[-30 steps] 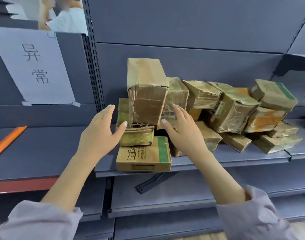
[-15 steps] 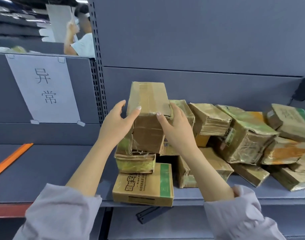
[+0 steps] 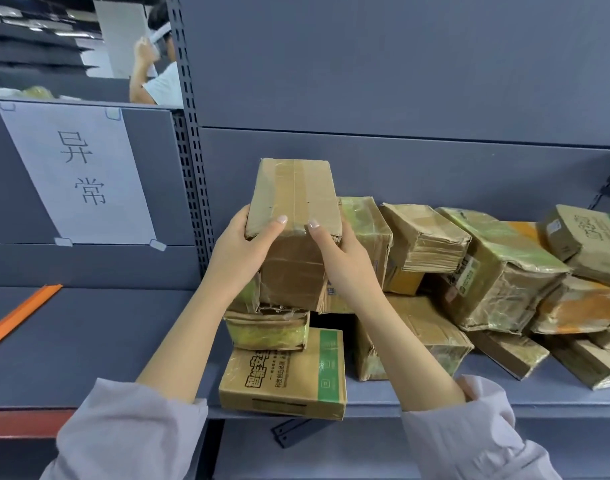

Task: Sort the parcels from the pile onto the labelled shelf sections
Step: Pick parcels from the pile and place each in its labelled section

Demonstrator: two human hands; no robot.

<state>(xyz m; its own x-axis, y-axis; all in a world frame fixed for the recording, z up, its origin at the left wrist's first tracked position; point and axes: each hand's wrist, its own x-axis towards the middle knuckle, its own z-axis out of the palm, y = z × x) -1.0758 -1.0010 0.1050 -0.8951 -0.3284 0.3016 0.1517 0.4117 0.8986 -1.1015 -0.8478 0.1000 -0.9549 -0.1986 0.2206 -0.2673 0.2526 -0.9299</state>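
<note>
Both hands, left hand [image 3: 239, 252] and right hand [image 3: 341, 258], grip the tall box [image 3: 293, 220] by its sides, thumbs on top, to steady its lift off the pile [image 3: 470, 271].

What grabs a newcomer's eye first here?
Dead centre, a tall taped carton is in the grip of the left hand and right hand, at the left end of the parcel pile. Left of it, a white paper sign with two characters is taped to the neighbouring section's back panel.

On left shelf panel [image 3: 151, 150], paper sign [image 3: 78, 171]: "异常". On green-striped box [image 3: 286, 375], bold Chinese print, unclear.
</note>
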